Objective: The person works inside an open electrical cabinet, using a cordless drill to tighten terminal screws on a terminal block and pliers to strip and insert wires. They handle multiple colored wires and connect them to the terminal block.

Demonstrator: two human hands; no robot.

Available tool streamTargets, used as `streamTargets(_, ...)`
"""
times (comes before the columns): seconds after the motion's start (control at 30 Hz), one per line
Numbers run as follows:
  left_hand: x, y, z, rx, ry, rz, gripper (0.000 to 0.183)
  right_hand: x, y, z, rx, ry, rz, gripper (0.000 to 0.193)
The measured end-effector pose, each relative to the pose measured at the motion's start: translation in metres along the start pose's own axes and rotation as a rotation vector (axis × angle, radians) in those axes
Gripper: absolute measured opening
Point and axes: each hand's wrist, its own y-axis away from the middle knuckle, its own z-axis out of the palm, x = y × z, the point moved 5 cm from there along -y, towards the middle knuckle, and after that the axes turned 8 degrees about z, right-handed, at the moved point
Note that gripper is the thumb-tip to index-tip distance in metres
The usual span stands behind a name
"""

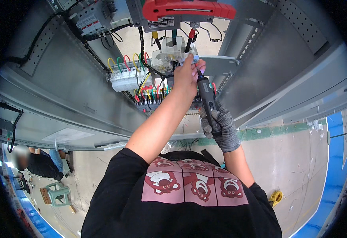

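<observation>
My right hand (222, 126), in a grey knitted glove, grips a black cordless electric screwdriver (207, 95) by its lower body. The tool slants up and left, its tip close to the fingers of my bare left hand (186, 74). Those fingers are closed beside the right side of a clear plastic-covered terminal block (172, 49); what is between them is hidden or too small to make out. Above the block, cables with yellow, green and red sleeves (191, 33) come down from a grey breaker (161, 23) that has a red handle (189, 9) across it.
Grey metal cabinet walls flank my arms, with a perforated panel (302, 23) at right. A row of small breakers (132, 81) with coloured wire loops sits left of my hand. Another person (42, 164) is low at left by a green stool (58, 194). A yellow coil (276, 197) lies at right.
</observation>
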Motion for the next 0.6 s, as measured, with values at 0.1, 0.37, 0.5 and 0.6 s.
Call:
streamTargets(0.1, -0.001, 0.001, 0.000, 0.012, -0.012, -0.003, 0.027, -0.003, -0.001, 0.010, 0.087, 0.051, -0.029, 0.037)
streamTargets(0.37, 0.000, 0.000, -0.001, -0.010, -0.038, -0.002, 0.026, 0.004, -0.005, 0.004, 0.157, 0.111, 0.021, 0.028)
streamTargets(0.5, -0.001, -0.002, -0.002, -0.007, -0.040, 0.008, 0.027, 0.003, -0.004, 0.005, 0.146, 0.119, 0.011, 0.026)
streamTargets(0.6, -0.002, -0.002, -0.002, 0.004, -0.041, 0.004, 0.026, 0.003, -0.003, 0.005, 0.149, 0.115, 0.002, 0.025)
